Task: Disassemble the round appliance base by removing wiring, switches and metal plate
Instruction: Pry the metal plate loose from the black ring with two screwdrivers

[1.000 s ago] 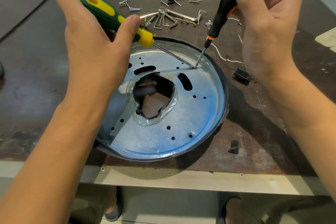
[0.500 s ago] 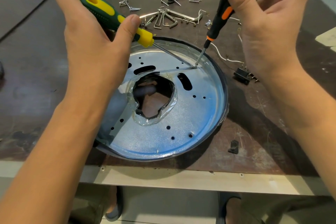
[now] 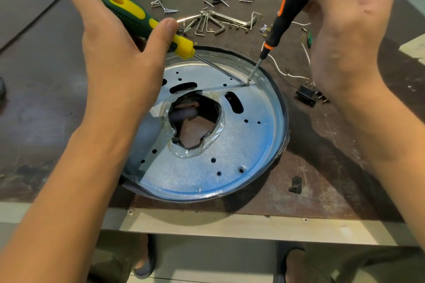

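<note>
Left hand grips the green-yellow screwdriver; right hand pinches the black-orange screwdriver. Both tips meet on the metal plate.

Left hand, right hand bare; forearms bare; olive-khaki trousers; dark slip-on sandals.
</note>
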Demonstrator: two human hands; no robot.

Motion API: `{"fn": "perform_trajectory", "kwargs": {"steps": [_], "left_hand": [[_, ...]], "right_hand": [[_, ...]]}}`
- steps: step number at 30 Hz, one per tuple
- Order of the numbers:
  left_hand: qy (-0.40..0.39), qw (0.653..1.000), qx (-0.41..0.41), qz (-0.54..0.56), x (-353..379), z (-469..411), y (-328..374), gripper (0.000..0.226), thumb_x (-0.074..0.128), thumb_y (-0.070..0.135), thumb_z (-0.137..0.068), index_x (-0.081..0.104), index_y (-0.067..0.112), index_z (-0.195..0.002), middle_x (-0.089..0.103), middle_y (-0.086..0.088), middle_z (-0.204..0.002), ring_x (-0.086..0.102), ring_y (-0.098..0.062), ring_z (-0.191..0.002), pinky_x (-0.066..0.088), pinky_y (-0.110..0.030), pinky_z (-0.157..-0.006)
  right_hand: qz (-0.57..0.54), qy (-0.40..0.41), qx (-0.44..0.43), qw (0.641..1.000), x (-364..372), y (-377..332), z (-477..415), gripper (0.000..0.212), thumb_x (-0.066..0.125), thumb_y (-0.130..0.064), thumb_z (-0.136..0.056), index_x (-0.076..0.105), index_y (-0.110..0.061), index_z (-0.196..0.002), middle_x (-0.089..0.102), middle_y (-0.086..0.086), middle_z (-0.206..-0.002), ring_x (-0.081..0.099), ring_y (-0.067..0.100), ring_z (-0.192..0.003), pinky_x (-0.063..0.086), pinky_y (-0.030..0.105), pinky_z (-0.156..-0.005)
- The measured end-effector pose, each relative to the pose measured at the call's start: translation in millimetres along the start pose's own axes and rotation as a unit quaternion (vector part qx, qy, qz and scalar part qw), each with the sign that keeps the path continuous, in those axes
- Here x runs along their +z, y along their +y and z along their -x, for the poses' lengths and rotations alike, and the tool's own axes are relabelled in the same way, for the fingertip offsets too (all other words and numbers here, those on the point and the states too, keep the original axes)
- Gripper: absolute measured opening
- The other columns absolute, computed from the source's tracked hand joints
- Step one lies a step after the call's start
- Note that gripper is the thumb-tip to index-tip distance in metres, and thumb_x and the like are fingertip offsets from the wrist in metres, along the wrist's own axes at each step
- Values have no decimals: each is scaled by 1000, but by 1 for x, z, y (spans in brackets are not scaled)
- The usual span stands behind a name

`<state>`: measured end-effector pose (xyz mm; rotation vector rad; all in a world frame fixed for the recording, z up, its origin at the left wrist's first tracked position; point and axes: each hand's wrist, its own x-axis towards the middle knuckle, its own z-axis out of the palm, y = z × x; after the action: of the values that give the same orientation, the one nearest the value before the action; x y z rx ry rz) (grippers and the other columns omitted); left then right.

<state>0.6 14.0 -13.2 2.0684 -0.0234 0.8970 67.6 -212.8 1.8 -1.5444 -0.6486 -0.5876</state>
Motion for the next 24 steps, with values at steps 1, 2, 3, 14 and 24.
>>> {"fn": "perform_trajectory", "kwargs": {"steps": [1,2,3,14,24], "left_hand": [[1,1000,0,0,0,0,0,47,68,28,-92,29,15,-115,37,17,-89,47,22,-82,36,-2,-76],[1,1000,0,0,0,0,0,47,68,28,-92,29,15,-115,37,17,-89,47,22,-82,36,-1,-76],[1,1000,0,0,0,0,0,47,68,28,-92,29,15,-115,37,17,-89,47,23,-82,35,-1,-76],[3,1000,-3,-2,1,0,0,47,68,30,-92,29,15,-115,38,16,-88,47,24,-82,35,1,-75],[3,1000,-8,-1,1,0,-1,48,69,30,-91,29,16,-115,38,19,-89,47,20,-81,36,-2,-76]], "right_hand": [[-9,0,4,1000,0,0,1,24,45,3,-99,65,-11,-99,67,15,-102,62,28,-91,50,35,-79],[-2,-2,0,1000,2,-2,1,20,47,0,-101,64,-10,-103,67,13,-101,61,26,-90,50,34,-80],[14,-4,-9,1000,3,-2,1,15,52,-3,-102,63,-10,-108,65,8,-100,60,23,-87,50,33,-79],[17,1,0,1000,1,2,1,14,54,2,-100,59,-2,-112,65,15,-106,63,29,-94,53,38,-84],[-9,-1,-4,1000,1,2,2,16,50,3,-99,61,-7,-106,65,16,-105,64,31,-91,54,40,-81]]}}
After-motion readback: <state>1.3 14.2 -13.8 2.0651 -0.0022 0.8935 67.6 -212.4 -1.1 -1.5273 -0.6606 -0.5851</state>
